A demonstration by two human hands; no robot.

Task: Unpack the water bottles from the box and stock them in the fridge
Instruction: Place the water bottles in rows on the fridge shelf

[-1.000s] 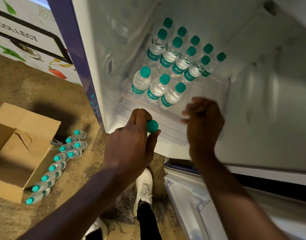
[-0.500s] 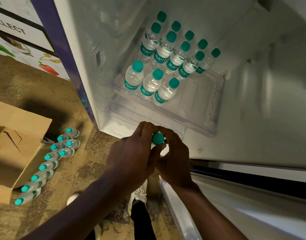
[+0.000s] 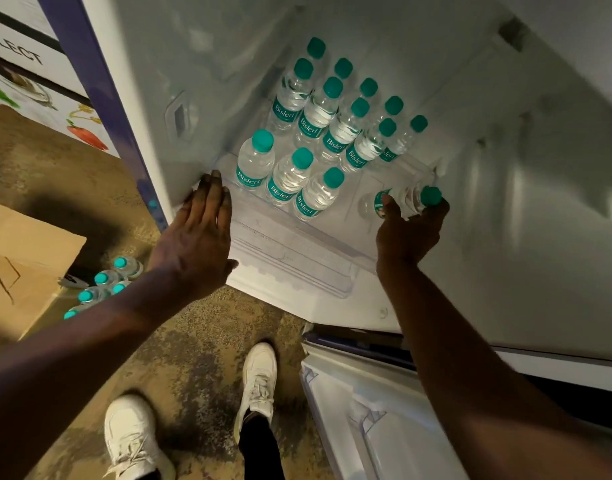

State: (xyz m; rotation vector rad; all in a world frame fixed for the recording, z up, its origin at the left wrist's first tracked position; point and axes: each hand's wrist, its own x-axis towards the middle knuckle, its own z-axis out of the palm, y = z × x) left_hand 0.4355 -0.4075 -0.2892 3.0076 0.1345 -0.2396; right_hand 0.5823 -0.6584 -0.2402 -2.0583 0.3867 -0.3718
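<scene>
My right hand (image 3: pixel 406 233) grips a water bottle (image 3: pixel 406 199), blurred, seemingly tipped sideways, at the right of the fridge shelf (image 3: pixel 290 251), beside the standing bottles (image 3: pixel 290 174). My left hand (image 3: pixel 197 233) rests, fingers straight, on the shelf's near left corner.

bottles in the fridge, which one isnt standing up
The bottle gripped by the right hand, farthest right: it lies tilted, cap pointing right, while the other bottles stand upright.
</scene>
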